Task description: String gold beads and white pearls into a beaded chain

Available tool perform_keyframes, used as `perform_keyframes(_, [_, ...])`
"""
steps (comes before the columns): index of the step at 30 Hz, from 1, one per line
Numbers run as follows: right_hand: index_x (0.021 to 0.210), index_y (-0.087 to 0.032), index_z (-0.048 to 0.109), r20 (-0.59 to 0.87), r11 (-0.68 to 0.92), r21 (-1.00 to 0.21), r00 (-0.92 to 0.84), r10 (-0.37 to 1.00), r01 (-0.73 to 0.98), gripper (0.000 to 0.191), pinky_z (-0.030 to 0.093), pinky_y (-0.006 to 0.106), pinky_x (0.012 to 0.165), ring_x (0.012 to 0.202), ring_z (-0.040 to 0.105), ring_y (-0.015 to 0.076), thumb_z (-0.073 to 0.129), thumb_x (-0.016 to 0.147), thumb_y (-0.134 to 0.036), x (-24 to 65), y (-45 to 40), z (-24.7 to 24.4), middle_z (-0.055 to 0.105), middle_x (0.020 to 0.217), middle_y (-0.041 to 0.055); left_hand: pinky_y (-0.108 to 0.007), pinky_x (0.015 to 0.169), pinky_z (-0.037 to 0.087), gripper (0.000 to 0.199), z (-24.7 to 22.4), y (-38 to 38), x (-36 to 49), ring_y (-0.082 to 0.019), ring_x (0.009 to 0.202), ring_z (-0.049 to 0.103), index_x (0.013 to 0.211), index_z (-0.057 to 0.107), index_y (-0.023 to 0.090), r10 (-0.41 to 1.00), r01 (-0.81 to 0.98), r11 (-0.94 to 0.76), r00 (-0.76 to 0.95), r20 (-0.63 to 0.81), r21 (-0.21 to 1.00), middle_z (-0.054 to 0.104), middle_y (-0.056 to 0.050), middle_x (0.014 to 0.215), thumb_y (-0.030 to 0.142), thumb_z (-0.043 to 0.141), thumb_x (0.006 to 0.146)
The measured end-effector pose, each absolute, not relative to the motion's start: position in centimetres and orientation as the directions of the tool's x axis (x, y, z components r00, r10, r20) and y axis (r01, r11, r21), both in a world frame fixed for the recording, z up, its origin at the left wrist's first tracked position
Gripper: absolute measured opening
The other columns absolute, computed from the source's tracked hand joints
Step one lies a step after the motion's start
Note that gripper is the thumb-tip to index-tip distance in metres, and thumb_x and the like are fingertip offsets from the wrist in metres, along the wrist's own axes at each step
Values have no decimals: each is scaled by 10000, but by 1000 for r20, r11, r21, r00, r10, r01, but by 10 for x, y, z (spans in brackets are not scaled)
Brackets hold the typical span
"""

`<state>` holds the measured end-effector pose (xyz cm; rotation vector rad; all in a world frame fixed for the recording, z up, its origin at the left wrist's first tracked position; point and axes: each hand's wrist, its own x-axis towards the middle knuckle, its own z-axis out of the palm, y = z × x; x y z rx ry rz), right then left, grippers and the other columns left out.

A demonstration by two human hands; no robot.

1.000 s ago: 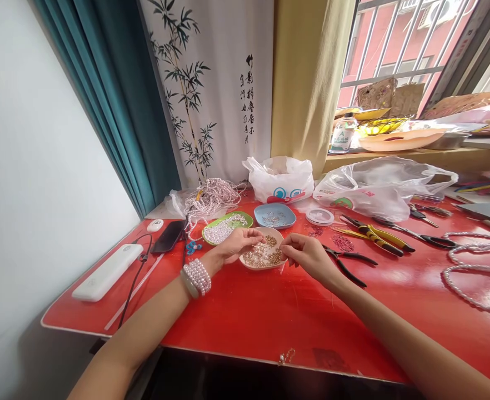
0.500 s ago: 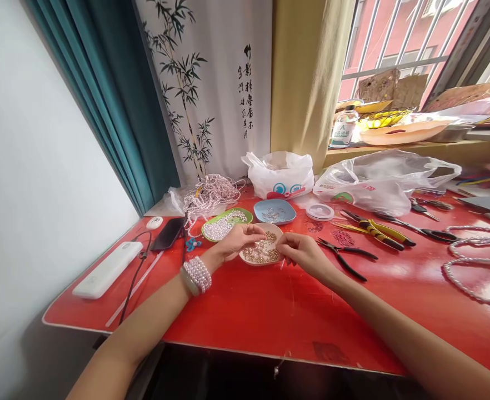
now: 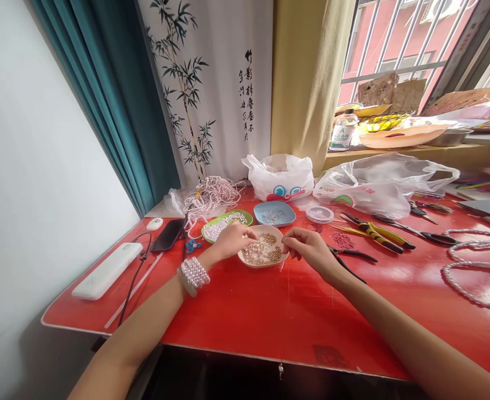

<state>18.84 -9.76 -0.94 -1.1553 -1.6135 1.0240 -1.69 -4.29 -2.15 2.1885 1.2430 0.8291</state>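
Gold beads [image 3: 265,254] fill a pinkish dish [image 3: 253,262] between my hands. My left hand [image 3: 233,240], curled at its left rim, partly blocks the green dish [image 3: 247,215] behind. My right hand [image 3: 305,248] pinches at the right edge, covering part of the black pliers [image 3: 357,255]; whether either grips anything, I cannot tell.

The shallow pale pink dish [image 3: 265,228], which has rounded corners, lies flat on the glossy red table [image 3: 228,316], apart from its front edge. Inside it there are many small, round, gold-coloured beads [image 3: 272,256], spread in loose patches, with paler spots between them.
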Motion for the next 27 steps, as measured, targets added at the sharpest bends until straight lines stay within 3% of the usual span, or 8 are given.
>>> perform_keyframes(6, [598, -168, 519, 179, 222, -945, -188, 966, 239, 152, 360, 217, 453, 470, 478, 92, 508, 708, -273, 187, -97, -10, 587, 553, -4, -299, 749, 362, 61, -27, -52, -8, -235, 860, 501, 647, 719, 246, 845, 587, -510, 480, 237, 629, 646, -24, 676, 267, 665, 628])
perform_keyframes(11, [601, -166, 522, 169, 214, -944, -191, 967, 249, 137, 356, 212, 448, 457, 472, 89, 499, 703, -255, 187, -98, -10, 584, 542, -8, -312, 779, 373, 47, -32, -52, -6, -235, 858, 527, 591, 704, 223, 856, 501, -470, 459, 236, 727, 669, -24, 674, 230, 666, 617])
perform_keyframes(19, [567, -171, 520, 175, 236, -932, -227, 958, 276, 114, 369, 208, 447, 434, 483, 97, 478, 671, -182, 184, -102, -13, 553, 471, -27, -292, 694, 462, 254, -30, -49, 0, -182, 743, 621, 818, 699, 127, 908, 126, -230, 384, 166, 965, 699, -93, 823, 306, 678, 640])
perform_keyframes(27, [559, -175, 510, 189, 265, -921, -270, 944, 284, 118, 374, 205, 451, 445, 481, 95, 456, 662, -154, 182, -106, -14, 556, 480, -29, -273, 660, 470, 308, -26, -59, 5, -145, 683, 616, 757, 689, 127, 932, -123, -41, 354, 82, 992, 683, -60, 734, 312, 768, 523])
